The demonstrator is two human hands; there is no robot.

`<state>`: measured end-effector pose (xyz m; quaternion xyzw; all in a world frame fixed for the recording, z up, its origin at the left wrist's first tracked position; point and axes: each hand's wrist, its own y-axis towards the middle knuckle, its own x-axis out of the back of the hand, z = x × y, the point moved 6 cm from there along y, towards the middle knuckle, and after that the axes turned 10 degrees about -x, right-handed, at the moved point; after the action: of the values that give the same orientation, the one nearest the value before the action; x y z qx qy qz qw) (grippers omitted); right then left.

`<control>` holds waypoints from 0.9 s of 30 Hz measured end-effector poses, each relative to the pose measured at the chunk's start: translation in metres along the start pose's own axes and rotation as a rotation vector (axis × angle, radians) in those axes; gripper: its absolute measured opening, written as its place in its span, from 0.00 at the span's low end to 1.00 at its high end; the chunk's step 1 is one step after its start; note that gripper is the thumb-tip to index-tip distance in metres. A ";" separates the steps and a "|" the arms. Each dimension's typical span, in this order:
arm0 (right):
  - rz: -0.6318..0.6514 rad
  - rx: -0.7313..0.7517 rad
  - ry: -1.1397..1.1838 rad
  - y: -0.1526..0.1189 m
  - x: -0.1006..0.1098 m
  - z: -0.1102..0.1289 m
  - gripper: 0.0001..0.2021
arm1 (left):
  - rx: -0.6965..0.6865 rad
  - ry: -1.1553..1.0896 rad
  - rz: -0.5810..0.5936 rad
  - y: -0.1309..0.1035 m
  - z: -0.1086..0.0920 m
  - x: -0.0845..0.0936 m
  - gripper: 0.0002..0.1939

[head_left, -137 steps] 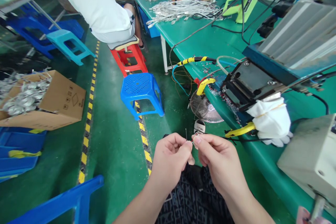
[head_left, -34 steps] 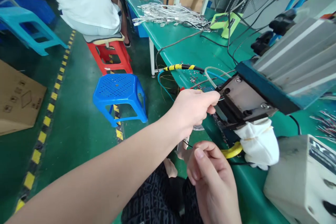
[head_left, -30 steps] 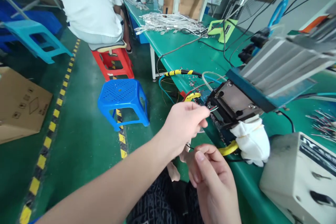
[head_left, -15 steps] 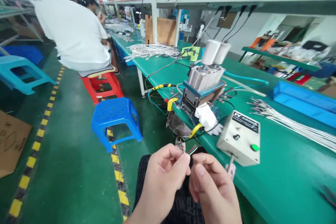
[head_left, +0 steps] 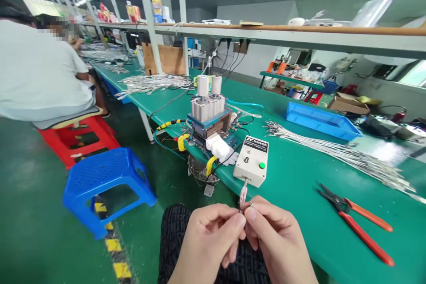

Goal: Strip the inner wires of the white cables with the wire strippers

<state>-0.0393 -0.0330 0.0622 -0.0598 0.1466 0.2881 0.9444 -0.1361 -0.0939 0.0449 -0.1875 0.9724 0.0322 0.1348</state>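
Note:
My left hand [head_left: 213, 235] and my right hand [head_left: 278, 237] meet above my lap, thumbs and forefingers pinched. Between the fingertips is the end of a thin cable [head_left: 239, 208], mostly hidden by the fingers. A small dark wire tip [head_left: 250, 204] pokes out beside my right thumb. Just beyond the hands, at the bench edge, sits a beige control box [head_left: 252, 159] with a green button. Left of it stands a small pneumatic press [head_left: 209, 115] with two white cylinders on top, and a white glove [head_left: 221, 148] hangs at its front.
Red-handled pliers [head_left: 356, 222] lie on the green bench [head_left: 299, 195] at right. Behind them are a bundle of white cables [head_left: 333, 155] and a blue tray [head_left: 322, 122]. A blue stool [head_left: 106, 173] stands at left; a person in white [head_left: 40, 66] sits beyond it.
The view has swung right, bringing the pliers into sight. My hands have drawn together at the fingertips; the red, green and white wires that fanned out between them are now mostly covered.

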 end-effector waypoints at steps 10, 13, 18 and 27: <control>-0.105 -0.056 0.103 0.008 0.051 0.007 0.06 | 0.095 -0.034 0.067 0.028 0.028 -0.043 0.20; -0.126 -0.079 0.134 0.010 0.063 0.004 0.06 | 0.106 -0.048 0.055 0.034 0.029 -0.054 0.21; -0.108 -0.113 0.113 0.011 0.076 -0.002 0.09 | 0.100 -0.010 0.037 0.038 0.031 -0.067 0.19; 0.009 -0.185 0.189 0.015 0.074 -0.015 0.06 | 0.004 -0.070 -0.038 0.032 0.040 -0.064 0.13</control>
<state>0.0071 0.0152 0.0241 -0.1732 0.2081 0.2976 0.9155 -0.0808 -0.0373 0.0246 -0.2044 0.9634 0.0340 0.1699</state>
